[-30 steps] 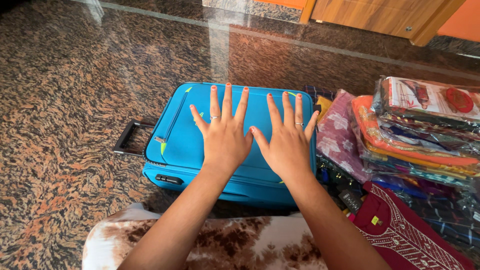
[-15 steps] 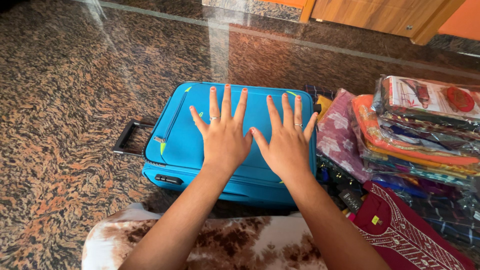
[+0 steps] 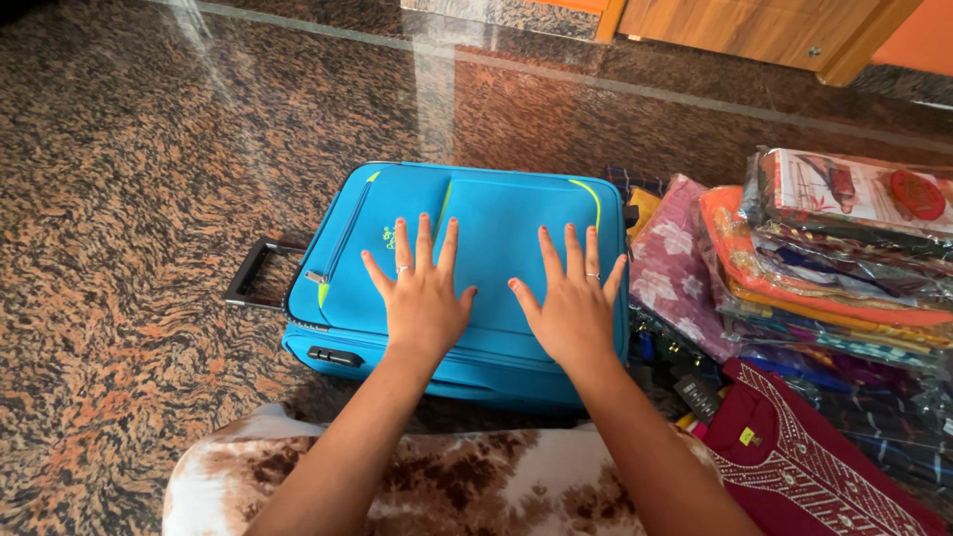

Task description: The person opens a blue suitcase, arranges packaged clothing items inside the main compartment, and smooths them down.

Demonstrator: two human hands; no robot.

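Note:
A bright blue soft suitcase (image 3: 496, 223) with lime trim lies flat and zipped on the granite floor, its black pull handle (image 3: 253, 275) sticking out to the left. My left hand (image 3: 422, 298) hovers palm down over the suitcase's near left part, fingers spread, a ring on one finger. Beside it my right hand (image 3: 571, 303) is spread the same way over the near right part, also ringed. Neither hand holds anything. Whether the palms touch the fabric I cannot tell.
A stack of folded clothes in clear plastic packets (image 3: 844, 248) stands right of the suitcase, with a pink floral packet (image 3: 675, 268) leaning against it. A maroon embroidered garment (image 3: 814, 467) lies at the lower right. A brown-and-white patterned cloth covers my lap (image 3: 476, 486). Wooden furniture (image 3: 754, 30) stands beyond.
Both hands have drawn back toward me over the suitcase lid and moved slightly apart. The suitcase and clothes have not moved.

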